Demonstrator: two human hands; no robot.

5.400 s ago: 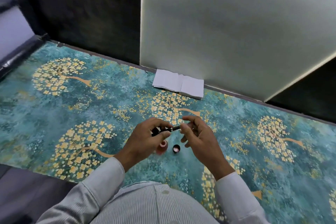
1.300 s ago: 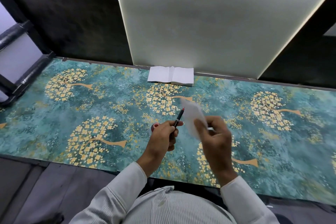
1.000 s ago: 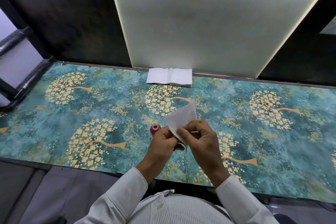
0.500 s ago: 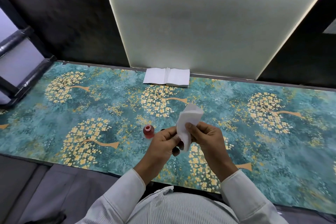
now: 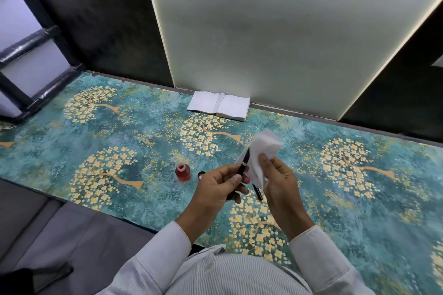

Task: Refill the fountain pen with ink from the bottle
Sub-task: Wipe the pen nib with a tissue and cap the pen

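Note:
My left hand grips a dark fountain pen with its front end pointing up and away. A white tissue held in my right hand is wrapped around the pen's tip, which is hidden. A small red ink bottle stands open on the table just left of my left hand. Its dark cap lies beside it, partly behind my left hand. Another dark pen part lies on the table between my hands.
The table is covered with a teal cloth printed with golden trees. A stack of white tissues lies at the far edge against a pale upright panel. A dark-framed shelf stands at the far left.
The tissue has slid up from the pen's middle towards its tip, so more of the barrel shows above my left hand. Both hands remain together over the table.

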